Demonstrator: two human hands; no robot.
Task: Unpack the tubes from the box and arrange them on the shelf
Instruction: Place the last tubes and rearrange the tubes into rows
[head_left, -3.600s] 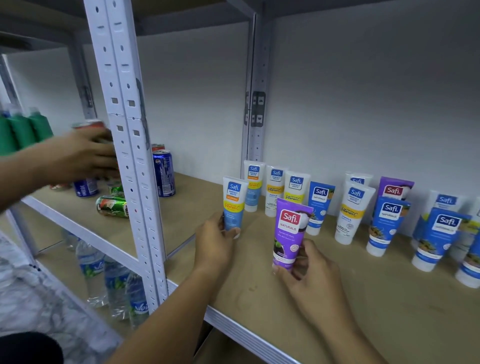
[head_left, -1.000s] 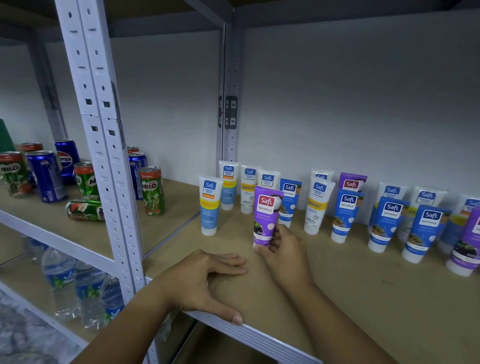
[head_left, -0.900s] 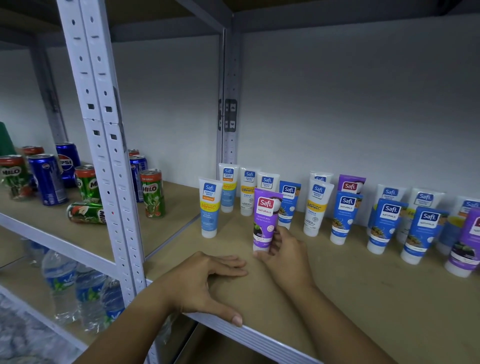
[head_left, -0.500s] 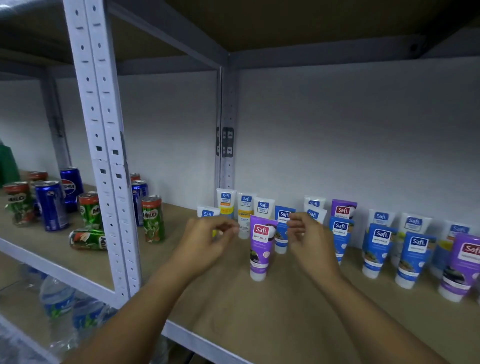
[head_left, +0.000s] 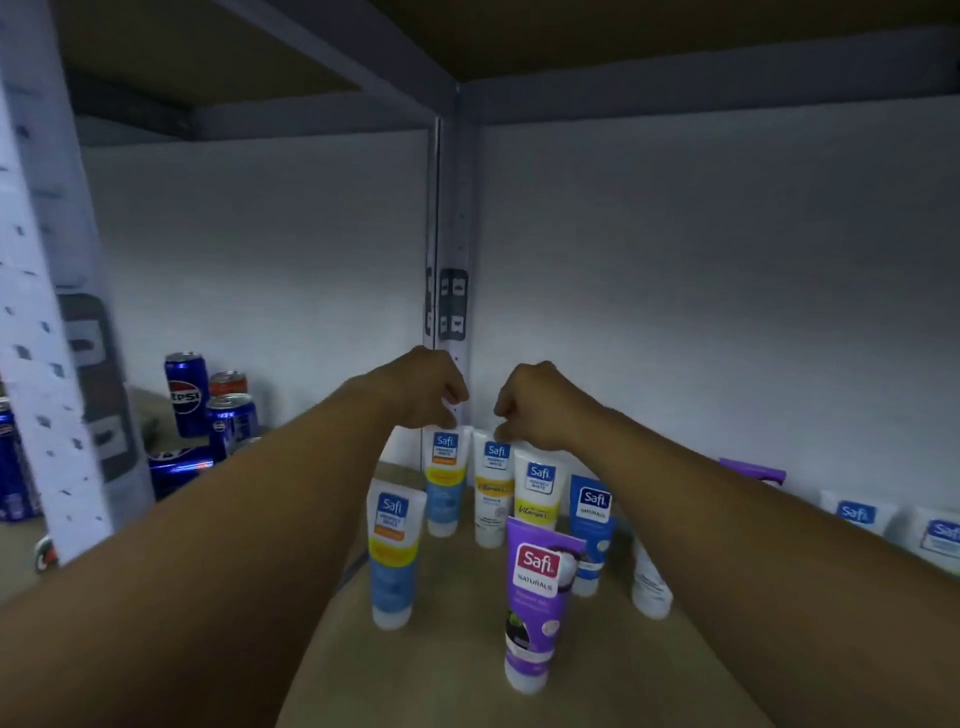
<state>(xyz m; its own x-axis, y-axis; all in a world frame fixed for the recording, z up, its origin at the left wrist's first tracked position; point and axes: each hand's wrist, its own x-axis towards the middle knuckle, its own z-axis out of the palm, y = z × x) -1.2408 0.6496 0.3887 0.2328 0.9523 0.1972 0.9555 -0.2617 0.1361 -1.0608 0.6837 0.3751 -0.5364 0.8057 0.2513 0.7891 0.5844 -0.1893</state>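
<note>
Most tubes (head_left: 538, 597) already stood along the shelf's (head_left: 457, 649) back edge; my left hand (head_left: 423, 389) and right hand (head_left: 535, 402), fingers curled, reached the rear ones—whether gripping, I couldn't tell.

bare shelf board (head_left: 447, 665) in front, purple tube (head_left: 537, 597) standing mid-path, tube row (head_left: 493, 488) behind

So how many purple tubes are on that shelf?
2: one purple tube standing upright in front, another purple tube at the back right, mostly hidden behind the right arm. More may be hidden.

Purple tube (head_left: 535, 597) with red logo patch; behind it white tubes (head_left: 491, 488) banded yellow and blue — left of those, blue cans (head_left: 187, 395), red-white-blue emblem.
</note>
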